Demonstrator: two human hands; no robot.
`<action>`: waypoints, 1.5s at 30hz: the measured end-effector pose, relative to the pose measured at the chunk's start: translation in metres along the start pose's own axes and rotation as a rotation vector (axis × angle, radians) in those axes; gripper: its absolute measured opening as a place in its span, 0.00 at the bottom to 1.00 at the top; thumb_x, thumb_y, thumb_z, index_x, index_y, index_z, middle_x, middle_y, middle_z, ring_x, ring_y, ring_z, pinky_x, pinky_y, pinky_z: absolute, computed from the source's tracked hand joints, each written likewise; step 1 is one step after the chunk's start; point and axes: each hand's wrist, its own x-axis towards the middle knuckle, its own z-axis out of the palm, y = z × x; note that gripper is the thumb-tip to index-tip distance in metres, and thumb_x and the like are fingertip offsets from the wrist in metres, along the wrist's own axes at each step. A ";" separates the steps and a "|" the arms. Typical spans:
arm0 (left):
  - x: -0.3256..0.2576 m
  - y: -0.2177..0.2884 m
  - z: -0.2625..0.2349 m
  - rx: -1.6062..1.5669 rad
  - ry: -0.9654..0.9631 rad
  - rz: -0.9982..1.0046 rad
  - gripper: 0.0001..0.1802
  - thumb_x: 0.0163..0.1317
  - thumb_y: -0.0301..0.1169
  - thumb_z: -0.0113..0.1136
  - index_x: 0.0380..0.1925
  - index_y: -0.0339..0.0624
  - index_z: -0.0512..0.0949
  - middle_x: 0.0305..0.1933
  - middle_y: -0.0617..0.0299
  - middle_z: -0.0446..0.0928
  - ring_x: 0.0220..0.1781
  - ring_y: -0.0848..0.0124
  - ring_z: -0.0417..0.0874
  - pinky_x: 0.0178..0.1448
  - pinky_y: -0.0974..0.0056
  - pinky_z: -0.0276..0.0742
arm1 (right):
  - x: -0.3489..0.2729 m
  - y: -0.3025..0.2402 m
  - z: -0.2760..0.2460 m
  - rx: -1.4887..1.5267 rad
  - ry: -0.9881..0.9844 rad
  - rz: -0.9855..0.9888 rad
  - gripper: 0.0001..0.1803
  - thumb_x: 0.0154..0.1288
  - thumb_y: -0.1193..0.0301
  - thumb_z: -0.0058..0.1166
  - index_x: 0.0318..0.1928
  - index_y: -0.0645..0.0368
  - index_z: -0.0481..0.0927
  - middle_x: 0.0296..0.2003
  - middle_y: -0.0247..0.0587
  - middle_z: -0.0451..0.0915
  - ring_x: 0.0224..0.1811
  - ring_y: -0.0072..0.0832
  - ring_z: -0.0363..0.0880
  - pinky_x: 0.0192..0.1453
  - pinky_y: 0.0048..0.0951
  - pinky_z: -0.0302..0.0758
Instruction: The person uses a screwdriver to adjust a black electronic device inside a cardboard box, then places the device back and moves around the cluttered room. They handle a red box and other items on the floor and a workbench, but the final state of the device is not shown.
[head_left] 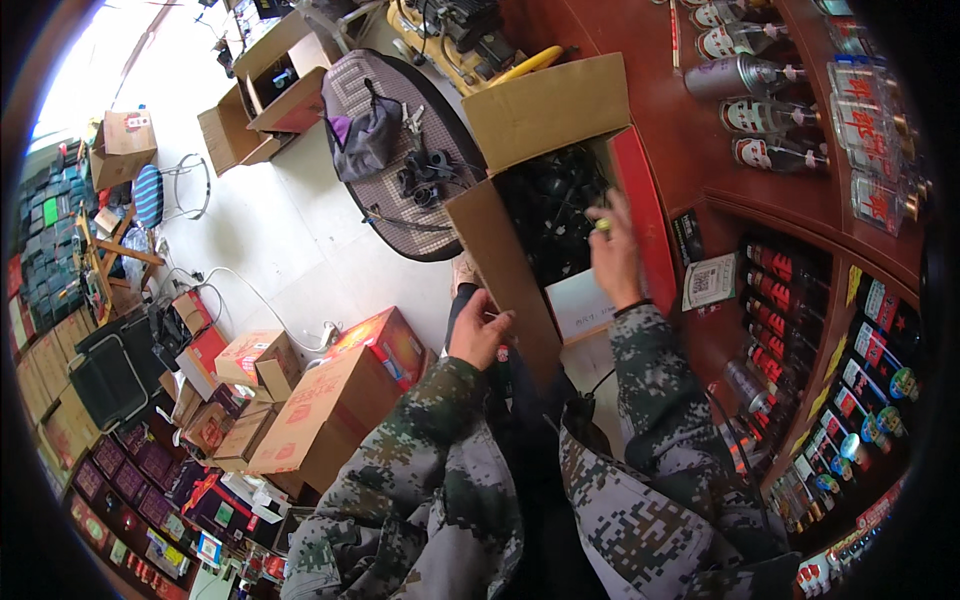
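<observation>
The open cardboard box (520, 250) stands tilted in front of the person, beside the dark red counter (690, 150), and the left hand (478, 332) is clamped on the edge of its near flap, steadying it. The right hand (612, 255) reaches inside over a heap of black parts (550, 215), its fingers pinched together on a small yellow-green piece (603, 225). This looks like the picking-through step; the next move likely calls for a steady box and a clean lift past the flaps
</observation>
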 end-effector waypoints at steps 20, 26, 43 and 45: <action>-0.010 0.018 -0.009 -0.042 -0.068 -0.032 0.17 0.69 0.27 0.54 0.57 0.39 0.72 0.45 0.59 0.80 0.41 0.70 0.82 0.41 0.65 0.82 | 0.187 0.048 -0.117 0.691 -0.348 0.310 0.22 0.69 0.63 0.46 0.51 0.67 0.83 0.42 0.43 0.86 0.47 0.30 0.81 0.58 0.29 0.72; -0.007 0.030 0.015 -0.036 -0.075 -0.030 0.15 0.68 0.30 0.59 0.52 0.39 0.71 0.42 0.61 0.78 0.39 0.72 0.81 0.39 0.65 0.82 | 0.132 0.045 -0.106 -0.245 -0.504 0.136 0.15 0.63 0.68 0.55 0.46 0.63 0.84 0.40 0.54 0.85 0.43 0.45 0.83 0.50 0.38 0.77; 0.108 -0.031 0.077 0.721 -0.199 0.138 0.34 0.64 0.37 0.67 0.67 0.42 0.66 0.59 0.49 0.73 0.58 0.62 0.79 0.61 0.58 0.76 | -0.044 0.044 -0.157 0.382 0.209 0.566 0.15 0.75 0.62 0.50 0.52 0.56 0.82 0.48 0.33 0.83 0.48 0.24 0.80 0.51 0.28 0.76; 0.103 -0.038 0.074 0.667 -0.181 0.202 0.35 0.64 0.36 0.67 0.69 0.43 0.65 0.58 0.49 0.74 0.58 0.62 0.79 0.62 0.58 0.75 | -0.046 0.055 -0.104 0.462 -0.098 0.618 0.16 0.75 0.61 0.51 0.53 0.57 0.82 0.49 0.38 0.84 0.50 0.28 0.82 0.50 0.31 0.78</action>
